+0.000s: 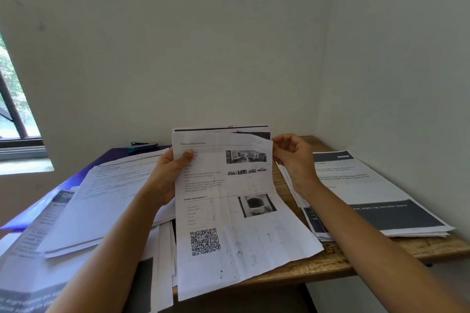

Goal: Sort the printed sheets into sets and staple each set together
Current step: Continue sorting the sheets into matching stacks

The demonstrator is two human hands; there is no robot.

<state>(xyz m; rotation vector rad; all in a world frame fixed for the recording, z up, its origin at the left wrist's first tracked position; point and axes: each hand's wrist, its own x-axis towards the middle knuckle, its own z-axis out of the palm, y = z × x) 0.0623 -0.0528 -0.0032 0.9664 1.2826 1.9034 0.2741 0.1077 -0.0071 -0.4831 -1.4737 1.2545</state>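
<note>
I hold a set of printed sheets (236, 211) upright over the wooden table (356, 256); the front page shows photos and a QR code. My left hand (170, 173) grips the set's left edge, thumb on the front. My right hand (292, 157) pinches the top right corner of the front sheet, which is bent away from the pages behind. A dark stapler (142, 146) lies at the back of the table, near the wall. More printed sheets (101, 198) are piled at the left, and another stack (376, 193) lies at the right.
A purple folder (84, 173) lies under the left pile. White walls close off the back and right side. A window (12, 99) is at the left. Papers overhang the table's front edge at lower left.
</note>
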